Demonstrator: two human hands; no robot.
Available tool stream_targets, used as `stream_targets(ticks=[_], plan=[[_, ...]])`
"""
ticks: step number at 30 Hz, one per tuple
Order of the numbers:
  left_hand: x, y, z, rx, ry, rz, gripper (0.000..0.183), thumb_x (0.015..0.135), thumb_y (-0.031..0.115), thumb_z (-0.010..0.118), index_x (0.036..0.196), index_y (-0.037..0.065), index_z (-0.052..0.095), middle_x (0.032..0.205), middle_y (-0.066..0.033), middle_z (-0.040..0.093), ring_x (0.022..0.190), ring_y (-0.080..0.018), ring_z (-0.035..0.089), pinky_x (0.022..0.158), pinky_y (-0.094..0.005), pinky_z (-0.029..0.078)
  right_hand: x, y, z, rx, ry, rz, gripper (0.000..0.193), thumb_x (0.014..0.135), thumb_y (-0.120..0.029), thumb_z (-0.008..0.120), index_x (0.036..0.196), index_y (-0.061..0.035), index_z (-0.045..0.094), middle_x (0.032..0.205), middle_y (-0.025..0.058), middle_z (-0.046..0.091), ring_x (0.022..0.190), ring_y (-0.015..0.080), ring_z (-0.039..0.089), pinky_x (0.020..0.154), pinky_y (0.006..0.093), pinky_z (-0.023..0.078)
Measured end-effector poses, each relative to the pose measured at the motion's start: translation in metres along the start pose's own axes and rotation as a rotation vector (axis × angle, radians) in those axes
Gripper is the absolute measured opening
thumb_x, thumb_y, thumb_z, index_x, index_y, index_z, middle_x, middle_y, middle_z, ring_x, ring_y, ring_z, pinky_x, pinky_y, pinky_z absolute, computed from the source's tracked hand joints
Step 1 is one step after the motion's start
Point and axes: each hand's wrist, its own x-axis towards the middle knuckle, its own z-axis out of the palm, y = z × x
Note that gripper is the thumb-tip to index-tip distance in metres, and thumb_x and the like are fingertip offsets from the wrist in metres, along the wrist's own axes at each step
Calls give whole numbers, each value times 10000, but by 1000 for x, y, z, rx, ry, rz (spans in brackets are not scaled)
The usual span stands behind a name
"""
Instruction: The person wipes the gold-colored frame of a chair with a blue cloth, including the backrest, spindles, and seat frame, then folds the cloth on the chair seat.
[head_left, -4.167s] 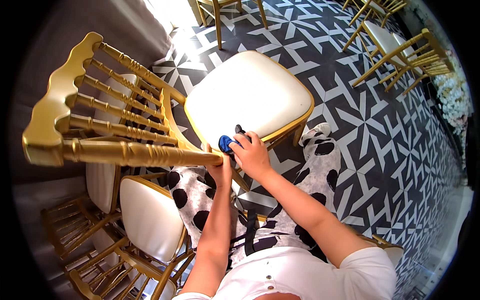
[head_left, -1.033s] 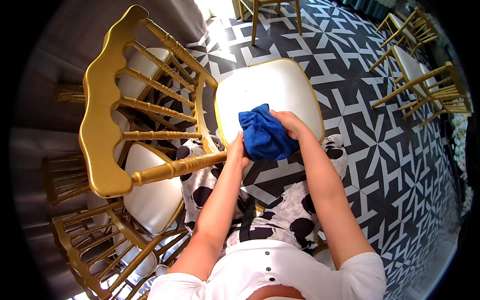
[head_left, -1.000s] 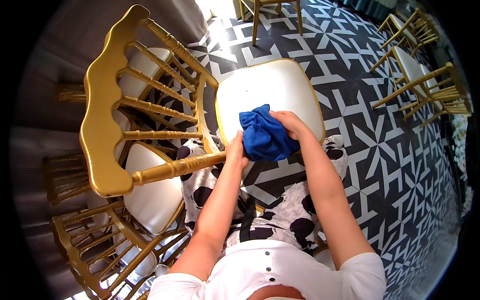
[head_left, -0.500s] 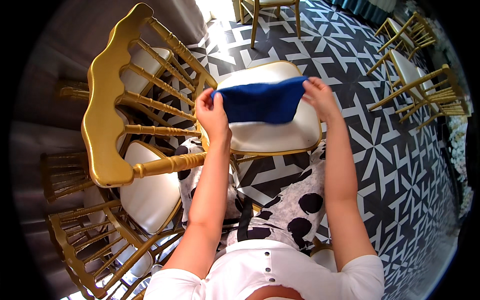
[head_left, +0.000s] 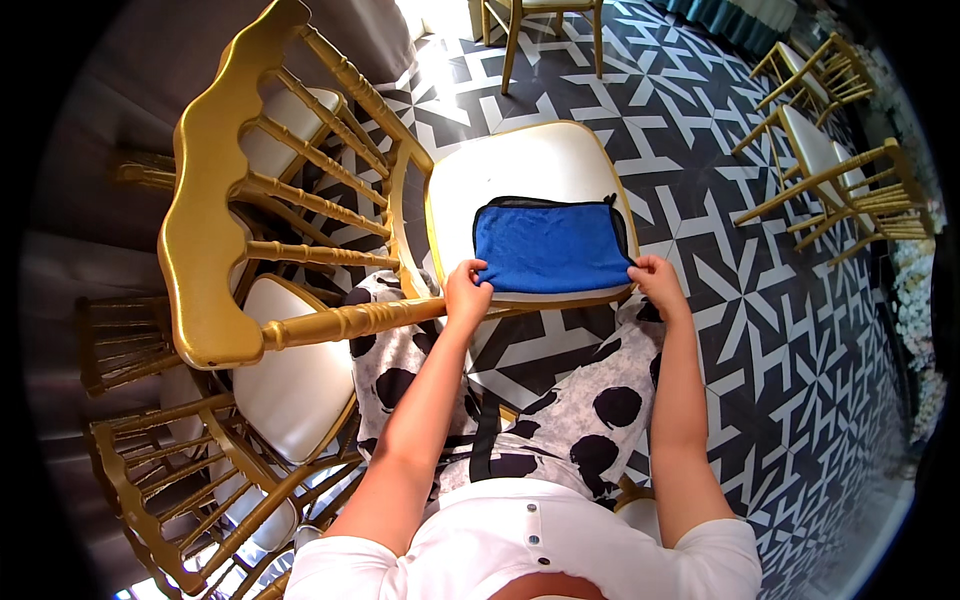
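Note:
A blue cloth (head_left: 550, 245) with a dark edging along its far and right sides lies spread on the white seat (head_left: 520, 160) of a gold chair, near the seat's front edge. My left hand (head_left: 466, 290) pinches the cloth's near left corner between thumb and fingers. At the near right corner, my right hand (head_left: 660, 284) is closed on the cloth in the same way. The gold chair back (head_left: 215, 190) with its turned spindles rises to the left of the seat.
More gold chairs with white seats (head_left: 300, 370) crowd the left side below a grey curtain (head_left: 70, 260). Another chair (head_left: 550, 20) stands beyond the seat, and several gold chairs (head_left: 830, 160) are at the far right beside white flowers (head_left: 915, 300). The floor (head_left: 760, 330) is black-and-white patterned.
Both hands have come nearer to me and lowered the blue cloth. Held up and darker before, it now lies flat on the seat with its dark edging showing.

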Motion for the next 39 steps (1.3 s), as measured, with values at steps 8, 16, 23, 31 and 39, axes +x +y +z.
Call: stream_targets(ticks=[8,16,23,31,39], plan=[[-14,16,-8,292,-84,124,338,770,129,768,1085,52,672,842,-139,687,797,-275,674,778,-378,538,-25,-3,6,60,142,238,138,802,-29,659,927,-26,600,810,25,626,650,120,601,549,259,505],[-26,27,-8,215,-137,120,341,777,138,771,1092,49,673,952,-170,591,896,-303,615,861,-371,512,-12,21,34,40,319,198,524,744,-337,861,1024,7,581,840,56,618,697,138,614,553,273,512],[-28,17,4,138,-109,100,381,761,48,761,1125,78,654,1153,-188,489,1044,-346,575,929,-387,496,21,17,65,-153,337,-79,579,775,-209,755,1243,66,554,898,104,660,711,157,618,596,315,505],[-34,-5,7,58,-63,168,715,729,-1,718,1383,64,438,1194,-224,481,1128,-377,527,1018,-384,445,-40,-122,177,-399,-278,-249,608,847,-268,705,1349,19,516,1040,207,664,919,317,661,830,402,523],[-47,30,0,164,-29,174,832,740,-2,606,1485,-49,238,1360,-316,375,1263,-479,408,1098,-487,349,-3,-57,161,-562,287,-631,312,884,-228,663,1137,-46,657,1159,153,651,1142,370,552,990,447,447]])
